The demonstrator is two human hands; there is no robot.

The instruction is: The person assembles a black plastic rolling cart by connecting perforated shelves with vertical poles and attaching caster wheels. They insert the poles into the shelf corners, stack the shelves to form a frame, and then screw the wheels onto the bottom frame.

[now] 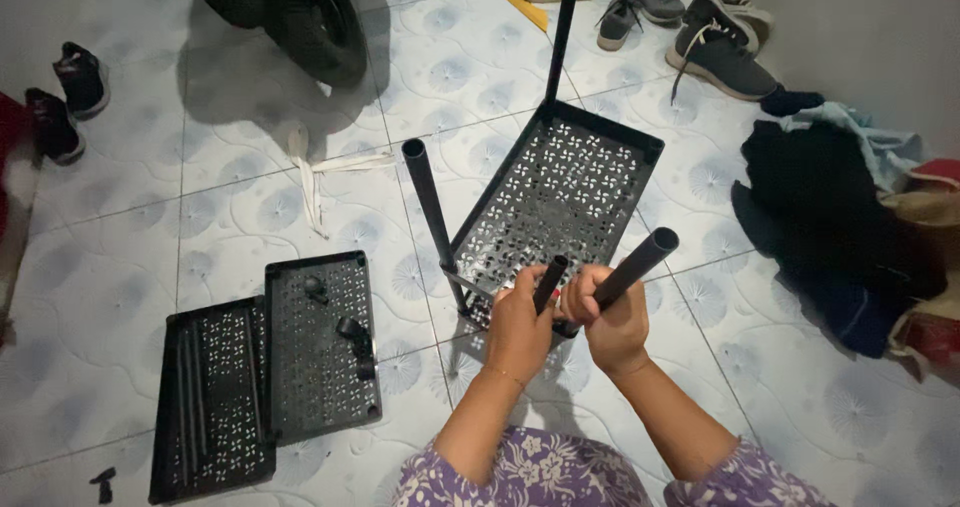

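Left hand (517,325) is wrapped tight around a short black tube (549,281) and right hand (612,319) grips a longer black tube (636,264), both right at the near edge of a perforated black shelf tray (565,185) propped on the floor with two more poles sticking up from it. Floor's pale patterned tile (120,267). Two spare black trays (268,367) lie flat to the left, shoes (700,27) sit along the far wall, a scooter wheel (320,22) is up top and dark clothes (830,217) are heaped on the right.

a home entryway, by the look: patterned white floor tiles (250,217), with shoes (690,17) scattered beyond the black perforated shelf tray (570,182), a scooter wheel (320,22) left of them, clothes (820,207) heaped beside the tray.
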